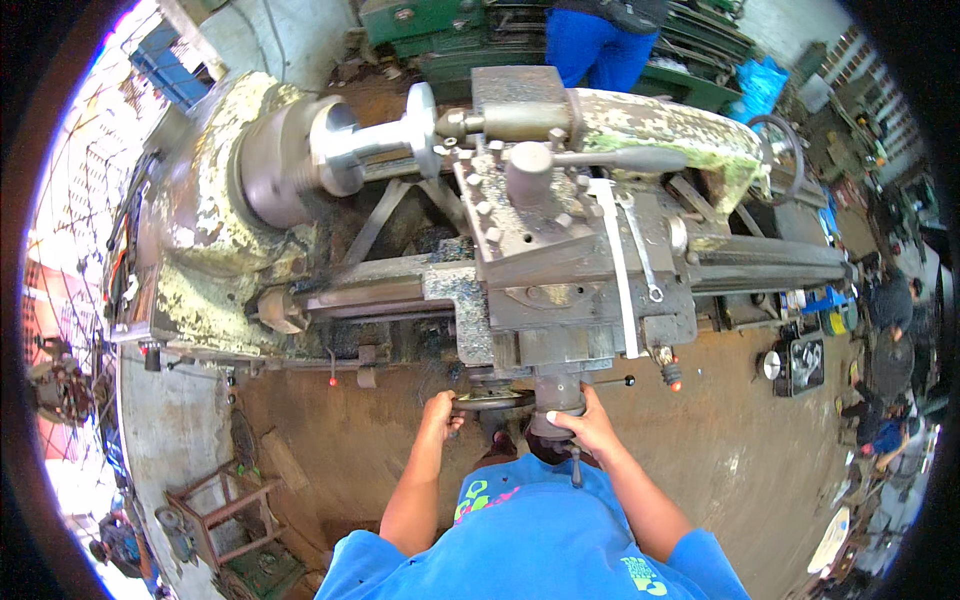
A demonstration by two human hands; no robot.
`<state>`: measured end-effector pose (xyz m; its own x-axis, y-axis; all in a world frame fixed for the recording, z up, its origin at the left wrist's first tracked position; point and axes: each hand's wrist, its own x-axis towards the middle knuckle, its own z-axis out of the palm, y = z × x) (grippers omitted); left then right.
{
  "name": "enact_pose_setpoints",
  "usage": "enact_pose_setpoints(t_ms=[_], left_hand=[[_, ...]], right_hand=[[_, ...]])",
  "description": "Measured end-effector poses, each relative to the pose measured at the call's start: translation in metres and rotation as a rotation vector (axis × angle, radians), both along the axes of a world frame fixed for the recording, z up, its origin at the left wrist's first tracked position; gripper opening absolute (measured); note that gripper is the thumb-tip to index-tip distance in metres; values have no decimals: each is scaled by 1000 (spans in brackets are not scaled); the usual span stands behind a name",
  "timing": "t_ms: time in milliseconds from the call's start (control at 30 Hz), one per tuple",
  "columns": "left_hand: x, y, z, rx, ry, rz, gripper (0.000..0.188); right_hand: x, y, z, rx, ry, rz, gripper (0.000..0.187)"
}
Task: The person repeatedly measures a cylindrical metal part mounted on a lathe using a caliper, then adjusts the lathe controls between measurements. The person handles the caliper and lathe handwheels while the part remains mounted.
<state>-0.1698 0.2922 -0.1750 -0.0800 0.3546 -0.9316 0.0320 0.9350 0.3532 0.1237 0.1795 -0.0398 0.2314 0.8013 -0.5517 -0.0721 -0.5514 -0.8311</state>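
Note:
A large worn lathe stands before me, its headstock (215, 185) flaking pale paint. My left hand (440, 414) is closed round the left rim of the carriage handwheel (492, 400). My right hand (588, 426) wraps the grey cylindrical collar (558, 393) at the front of the cross slide; a small crank handle (576, 468) hangs below it. A shiny flanged metal workpiece (385, 138) runs from the blurred chuck (275, 165) to the tailstock centre (455, 124). Beside it sits the square tool post (525, 205), studded with bolts and with a lever on top.
A vernier caliper (614, 265) and a spanner (641, 246) lie on the carriage, right of the tool post. Red-tipped levers (672, 375) stick out at its front. A person in blue trousers (600, 48) stands behind the lathe. A black tray (800, 365) is on the floor at right.

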Motion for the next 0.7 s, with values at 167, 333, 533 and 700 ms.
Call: enact_pose_setpoints(t_ms=[167,333,533,700], left_hand=[[-18,2,-8,124,271,-231,44],[-21,-7,-25,245,285,-99,40],[-21,-18,0,462,671,-297,35],[31,-44,122,933,1032,-174,32]], right_hand=[[21,-18,-27,-76,221,27,92],[99,-56,-74,-307,320,159,62],[246,-97,-150,-339,93,-74,35],[346,-100,-201,-299,227,-387,20]])
